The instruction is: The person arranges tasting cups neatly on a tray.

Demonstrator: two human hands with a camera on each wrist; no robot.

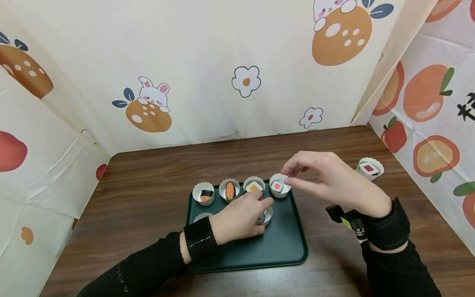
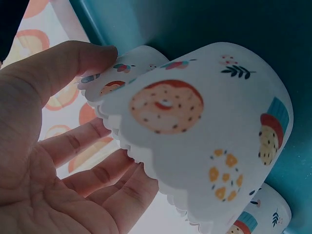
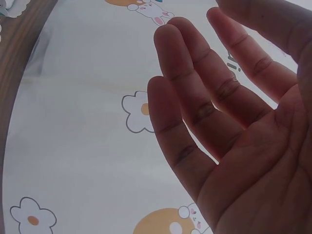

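Observation:
My left hand (image 1: 241, 216) reaches over a dark green tray (image 1: 278, 251), its thumb and fingers pinching a small white scalloped cup (image 1: 269, 216) in the tray's second row. In the left wrist view, the thumb (image 2: 100, 56) presses against that cup (image 2: 139, 58), while another printed cup (image 2: 234, 112) looms closer. My right hand (image 1: 326, 177) hovers by the back right corner of the tray, beside a cup (image 1: 281, 194) with a white-and-red sushi piece (image 1: 276, 186). Its fingers (image 3: 170, 53) are loosely extended, with nothing between them and the thumb.
Along the tray's back edge stand cups holding a black-banded sushi piece (image 1: 206, 194), an orange-topped one (image 1: 230, 190) and a yellow-topped one (image 1: 254, 187). One more cup (image 1: 370, 170) sits on the wooden table (image 1: 156, 177) at right. Printed curtains (image 1: 208, 103) enclose the table.

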